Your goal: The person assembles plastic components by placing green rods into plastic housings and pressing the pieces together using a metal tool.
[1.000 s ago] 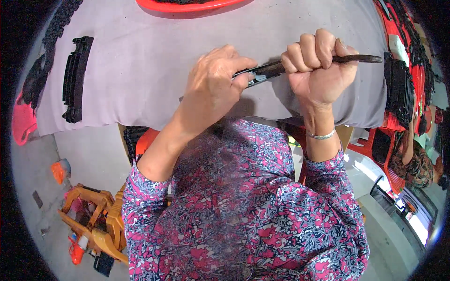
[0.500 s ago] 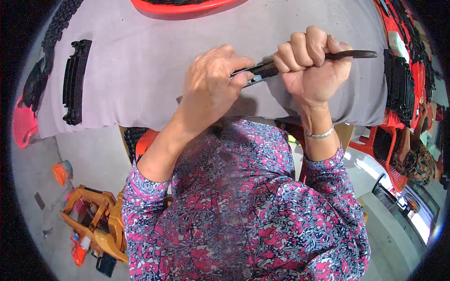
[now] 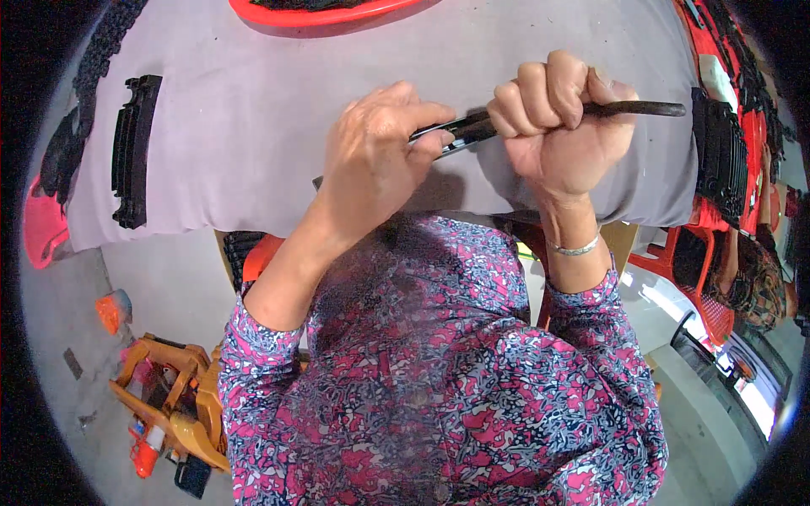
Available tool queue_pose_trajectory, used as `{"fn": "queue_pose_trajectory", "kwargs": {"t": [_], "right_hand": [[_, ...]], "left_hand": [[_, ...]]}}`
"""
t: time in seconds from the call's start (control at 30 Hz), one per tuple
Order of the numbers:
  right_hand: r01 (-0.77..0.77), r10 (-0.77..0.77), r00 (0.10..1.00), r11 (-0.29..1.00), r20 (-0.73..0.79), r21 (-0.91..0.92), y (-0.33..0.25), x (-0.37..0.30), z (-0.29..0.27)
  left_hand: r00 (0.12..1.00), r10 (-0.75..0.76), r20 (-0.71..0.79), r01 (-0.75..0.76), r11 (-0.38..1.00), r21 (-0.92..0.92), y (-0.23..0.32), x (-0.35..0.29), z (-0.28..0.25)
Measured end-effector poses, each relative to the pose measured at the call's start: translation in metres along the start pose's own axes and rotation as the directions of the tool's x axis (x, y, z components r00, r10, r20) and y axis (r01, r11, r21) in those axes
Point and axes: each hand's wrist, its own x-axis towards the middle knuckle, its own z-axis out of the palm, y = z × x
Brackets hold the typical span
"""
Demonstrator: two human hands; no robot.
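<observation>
While the right hand (image 3: 561, 126) fists shut around a thin dark tool (image 3: 641, 108), the left hand (image 3: 375, 164) pinches a flat black strip (image 3: 456, 131) above the grey surface (image 3: 253, 126). It looks stiff, light and narrow; best gripped by its edges.

Right hand (image 3: 561, 126) fisted around dark tool handle (image 3: 641, 108). Left hand (image 3: 375, 160) pinches a black part (image 3: 451, 135) at the tool's tip, over grey-covered table (image 3: 245, 126). 1 black ribbed strip (image 3: 135, 152) lies left.

Matt grey cloth (image 3: 253, 126), glossy black tool (image 3: 633, 108)
</observation>
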Motion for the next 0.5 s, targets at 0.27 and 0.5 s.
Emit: {"fn": "queue_pose_trajectory", "kwargs": {"t": [0.27, 0.5], "right_hand": [[-0.003, 0.003, 1.0, 1.0, -0.01, 0.027, 0.0003, 0.0001, 0.0008], [-0.009, 0.009, 0.996, 1.0, -0.089, 0.001, 0.0009, -0.0002, 0.0007]], "left_hand": [[0.998, 0.021, -0.057, -0.024, 0.998, -0.06, -0.0052, 0.0003, 0.0045], [0.999, -0.03, -0.022, 0.029, 0.999, -0.022, 0.0022, 0.0032, 0.0018]]}}
